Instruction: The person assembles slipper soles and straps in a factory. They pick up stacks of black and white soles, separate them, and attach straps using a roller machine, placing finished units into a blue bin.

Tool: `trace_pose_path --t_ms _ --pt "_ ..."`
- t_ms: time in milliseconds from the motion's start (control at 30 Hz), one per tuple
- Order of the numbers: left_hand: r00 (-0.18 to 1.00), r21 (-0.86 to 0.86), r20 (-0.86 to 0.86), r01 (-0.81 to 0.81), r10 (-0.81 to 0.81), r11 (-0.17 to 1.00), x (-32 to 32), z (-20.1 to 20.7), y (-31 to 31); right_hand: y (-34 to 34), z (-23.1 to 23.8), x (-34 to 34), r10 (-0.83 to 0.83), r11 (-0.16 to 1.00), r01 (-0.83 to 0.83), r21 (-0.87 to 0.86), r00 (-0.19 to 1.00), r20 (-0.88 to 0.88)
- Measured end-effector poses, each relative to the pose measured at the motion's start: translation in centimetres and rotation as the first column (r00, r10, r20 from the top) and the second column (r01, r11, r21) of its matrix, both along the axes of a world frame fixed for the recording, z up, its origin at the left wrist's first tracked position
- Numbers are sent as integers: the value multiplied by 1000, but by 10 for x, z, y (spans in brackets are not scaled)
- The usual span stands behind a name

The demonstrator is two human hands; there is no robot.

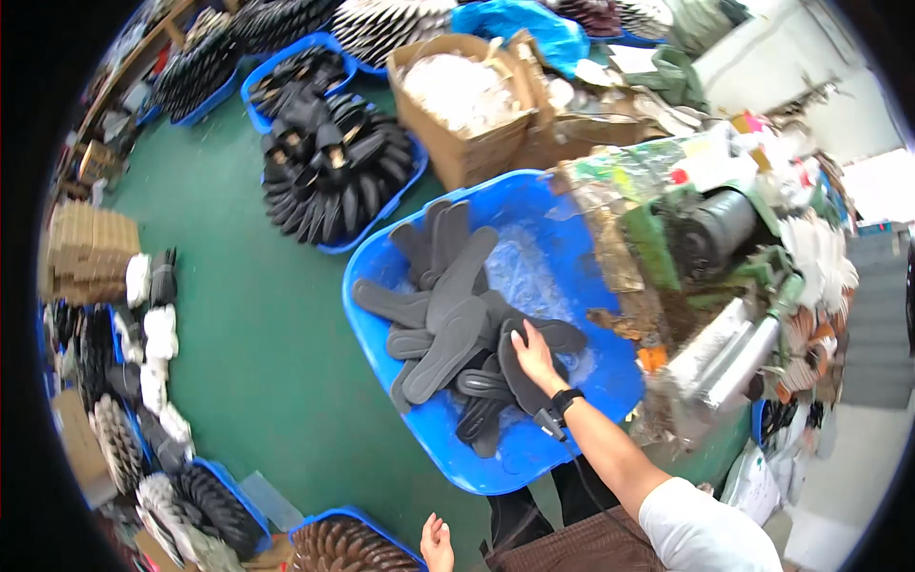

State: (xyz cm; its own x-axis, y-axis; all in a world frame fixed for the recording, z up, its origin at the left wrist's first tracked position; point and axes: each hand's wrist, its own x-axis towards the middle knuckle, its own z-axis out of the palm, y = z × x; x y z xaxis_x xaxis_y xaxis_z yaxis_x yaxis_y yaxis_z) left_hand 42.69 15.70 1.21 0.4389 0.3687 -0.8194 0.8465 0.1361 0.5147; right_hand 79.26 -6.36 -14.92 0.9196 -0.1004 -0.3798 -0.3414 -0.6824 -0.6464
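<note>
A blue plastic tub (pixel 610 381) stands in front of me with a loose pile of dark grey shoe insoles (pixel 448 348) in it. Over the right side of the pile, my right hand (pixel 536 358) is closed on a dark insole (pixel 513 372), its fingertips near the upper end. A black band with a cable sits round that wrist. Low in the picture, outside the tub, my left hand (pixel 437 545) hangs with its fingers loosely bent and slightly apart. Nothing shows in it.
Right of the tub is a cluttered workbench with a green roller machine (pixel 715 234). Beyond it stands a cardboard box (pixel 467 143) of white scraps. Blue tubs of black shoe parts (pixel 334 181) are at the back left, and brown parts (pixel 348 548) sit near my left hand.
</note>
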Motion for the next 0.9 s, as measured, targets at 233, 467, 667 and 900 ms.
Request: trace_pose_path --t_ms 233,467,667,900 --pt "971 91 78 219 -227 971 53 12 -13 -148 76 -106 619 775 -490 399 717 -321" --pt "828 444 235 374 -509 814 145 64 -60 -360 199 -133 -386 108 670 734 709 -590" --pt "672 578 257 470 -695 668 203 95 -178 -413 224 -45 -476 -825 114 553 387 -790" --pt "137 779 334 517 -933 355 245 221 -424 -461 234 -71 -525 -621 594 512 170 -834"
